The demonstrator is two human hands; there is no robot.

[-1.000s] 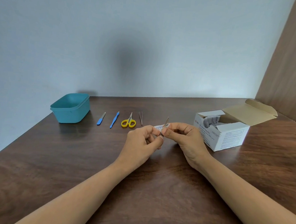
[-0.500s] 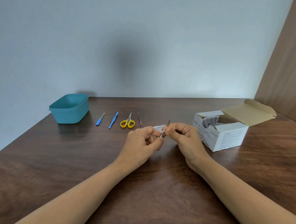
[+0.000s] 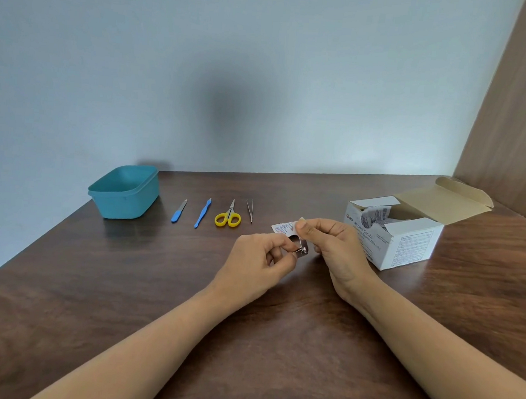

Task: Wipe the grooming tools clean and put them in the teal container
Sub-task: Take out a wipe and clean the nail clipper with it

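Both forearms are reaching in from the near edge of the table (image 3: pixel 125 283), hands meeting over its middle. The left hand (image 3: pixel 260 258) is pinching a small metal clipper (image 3: pixel 300 247) between thumb and fingertips. The right hand (image 3: pixel 336 245) is curling round a white swab packet (image 3: pixel 281 227), just above the clipper. The teal container (image 3: pixel 124 205) is sitting at the far left corner, with file (image 3: pixel 179 211), blue stick (image 3: pixel 202 213), scissors (image 3: pixel 228 217) and tweezers (image 3: pixel 249 210) lying beside it. The open box (image 3: pixel 408 243) towards the right edge is holding packets.
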